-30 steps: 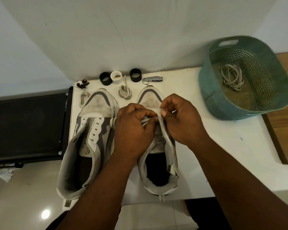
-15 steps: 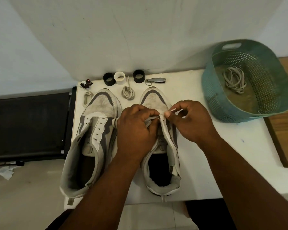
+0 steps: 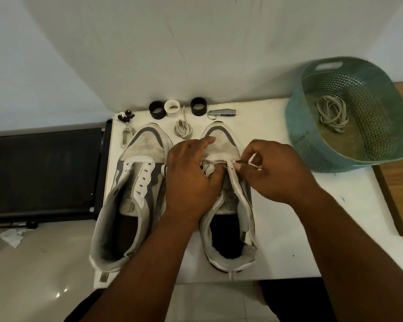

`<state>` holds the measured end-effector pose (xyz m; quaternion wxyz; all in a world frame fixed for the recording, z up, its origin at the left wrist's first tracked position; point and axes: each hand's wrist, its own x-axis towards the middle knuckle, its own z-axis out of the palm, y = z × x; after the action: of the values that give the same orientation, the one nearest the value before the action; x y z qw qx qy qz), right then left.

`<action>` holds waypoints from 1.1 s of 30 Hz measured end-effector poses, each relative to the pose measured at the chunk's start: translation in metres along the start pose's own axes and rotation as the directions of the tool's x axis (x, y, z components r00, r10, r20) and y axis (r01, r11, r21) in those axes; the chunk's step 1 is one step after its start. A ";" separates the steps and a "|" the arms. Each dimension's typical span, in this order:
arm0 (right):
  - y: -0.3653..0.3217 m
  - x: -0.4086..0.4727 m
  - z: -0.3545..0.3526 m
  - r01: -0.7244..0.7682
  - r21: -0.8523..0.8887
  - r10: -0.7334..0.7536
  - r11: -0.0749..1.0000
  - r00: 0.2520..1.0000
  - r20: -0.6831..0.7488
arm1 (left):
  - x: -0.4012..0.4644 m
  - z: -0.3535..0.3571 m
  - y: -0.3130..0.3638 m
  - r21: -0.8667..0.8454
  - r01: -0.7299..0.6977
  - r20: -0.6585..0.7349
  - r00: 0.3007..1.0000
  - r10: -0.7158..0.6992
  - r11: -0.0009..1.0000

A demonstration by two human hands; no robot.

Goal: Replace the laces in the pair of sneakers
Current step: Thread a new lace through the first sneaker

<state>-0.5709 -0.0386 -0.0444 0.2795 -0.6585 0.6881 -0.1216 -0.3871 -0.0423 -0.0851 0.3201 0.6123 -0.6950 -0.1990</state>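
On the white table [image 3: 289, 228] against the white wall [image 3: 196, 43], I see my left hand [image 3: 189, 180] gripping the right sneaker [image 3: 228, 205] while my right hand [image 3: 272, 173] pinches its lace [image 3: 215, 161].

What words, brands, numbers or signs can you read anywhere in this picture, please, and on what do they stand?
None can be read.
Left sneaker: no legible logo or lettering.
Right sneaker: none visible; the hands cover its lacing area.
Basket: a faint dark mark on its outer wall, too blurred to read.
Nail clipper: too small to show any engraving.
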 end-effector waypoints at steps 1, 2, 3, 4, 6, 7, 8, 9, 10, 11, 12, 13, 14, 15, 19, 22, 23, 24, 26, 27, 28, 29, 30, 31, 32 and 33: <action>0.001 0.000 -0.003 0.006 -0.041 -0.004 0.999 0.998 0.059 | 0.000 -0.001 0.001 -0.008 0.009 0.001 1.000 -0.009 1.000; 0.001 0.000 -0.006 0.029 -0.047 -0.025 0.998 0.996 0.091 | -0.001 -0.001 0.001 -0.015 0.012 0.004 1.000 -0.012 1.000; 0.000 0.000 -0.008 0.046 0.036 -0.049 0.998 0.996 0.080 | -0.001 -0.002 0.000 -0.022 0.010 0.010 1.000 -0.010 1.000; 0.001 0.001 -0.007 0.040 0.247 -0.042 0.968 0.999 0.003 | -0.001 -0.003 -0.001 -0.035 0.008 0.024 1.000 -0.007 0.999; -0.003 0.001 -0.007 0.055 0.801 0.077 0.596 0.989 -0.125 | 0.000 -0.006 -0.004 -0.059 0.000 0.065 0.998 0.004 0.998; -0.004 0.001 -0.006 0.067 0.940 0.106 0.333 0.989 -0.108 | 0.001 -0.007 -0.005 -0.064 -0.010 0.081 0.997 0.015 0.998; -0.005 0.001 -0.005 0.066 0.993 0.099 0.095 0.992 -0.075 | 0.001 -0.008 -0.005 -0.069 -0.015 0.089 0.996 0.021 0.998; -0.006 0.002 -0.004 0.055 0.995 0.091 -0.089 0.995 -0.046 | 0.001 -0.009 -0.005 -0.079 -0.015 0.088 0.996 0.022 0.997; -0.007 0.002 -0.004 0.044 0.982 0.099 -0.186 0.995 -0.026 | 0.000 -0.010 -0.004 -0.091 -0.012 0.080 0.997 0.019 0.996; -0.007 0.003 -0.004 0.057 0.992 0.143 -0.113 0.989 -0.041 | -0.001 -0.010 -0.003 -0.101 -0.009 0.069 0.997 0.016 0.995; -0.007 0.003 -0.006 0.084 0.984 0.189 0.158 0.975 -0.114 | -0.001 -0.011 -0.002 -0.107 -0.005 0.058 0.998 0.012 0.994; -0.004 0.003 -0.006 0.079 0.839 0.178 0.538 0.963 -0.204 | -0.001 -0.010 -0.002 -0.110 -0.001 0.048 0.999 0.006 0.994; 0.000 0.004 -0.005 0.034 0.550 0.117 0.834 0.964 -0.237 | -0.001 -0.010 -0.001 -0.109 0.003 0.039 0.999 0.001 0.994; 0.002 0.003 -0.004 0.006 0.252 0.043 0.968 0.981 -0.189 | -0.001 -0.010 -0.001 -0.105 0.007 0.032 0.999 -0.004 0.994; 0.001 -0.002 -0.006 0.007 0.023 -0.009 1.000 0.995 0.094 | -0.002 -0.010 0.001 -0.095 0.024 0.036 0.999 -0.021 0.995; 0.005 0.000 -0.019 0.014 0.417 -0.032 0.909 0.999 0.037 | -0.004 -0.011 0.000 -0.108 0.019 0.025 1.000 -0.017 0.994; 0.005 -0.001 -0.021 0.047 0.695 -0.038 0.717 0.999 -0.028 | -0.004 -0.010 -0.001 -0.114 0.013 0.019 1.000 -0.011 0.993; 0.006 -0.001 -0.022 0.096 0.901 -0.042 0.423 0.995 -0.087 | -0.004 -0.010 -0.001 -0.118 0.010 0.018 1.000 -0.008 0.993; 0.006 0.001 -0.018 0.107 0.982 -0.017 -0.156 0.994 -0.111 | -0.004 -0.009 -0.003 -0.120 0.021 0.026 1.000 -0.018 0.993; 0.003 0.002 -0.016 0.060 0.954 -0.007 -0.294 0.998 -0.065 | -0.004 -0.009 -0.003 -0.115 0.026 0.035 0.999 -0.022 0.993; -0.001 0.001 -0.015 0.009 0.956 0.011 -0.293 1.000 -0.006 | -0.004 -0.009 -0.004 -0.109 0.032 0.046 0.999 -0.027 0.993; -0.004 0.001 -0.015 -0.026 0.995 0.062 -0.096 0.998 0.032 | -0.004 -0.009 -0.005 -0.107 0.036 0.055 0.998 -0.030 0.994; -0.005 0.001 -0.014 -0.043 0.956 0.098 0.292 0.995 0.015 | -0.004 -0.009 -0.005 -0.107 0.035 0.058 0.998 -0.029 0.994; -0.004 0.001 -0.012 -0.058 0.701 0.098 0.711 0.995 -0.018 | -0.004 -0.008 -0.005 -0.105 0.029 0.052 0.998 -0.024 0.994; -0.003 0.001 -0.008 -0.044 0.327 0.052 0.944 0.999 -0.016 | -0.004 -0.008 -0.005 -0.103 0.024 0.039 0.999 -0.020 0.994; -0.003 0.001 -0.007 -0.024 0.048 0.022 0.999 0.999 0.034 | -0.004 -0.008 -0.005 -0.101 0.022 0.026 0.999 -0.020 0.995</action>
<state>-0.5718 -0.0411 -0.0375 0.3081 -0.6455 0.6878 -0.1238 -0.3782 -0.0386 -0.0833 0.3398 0.6000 -0.6815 -0.2451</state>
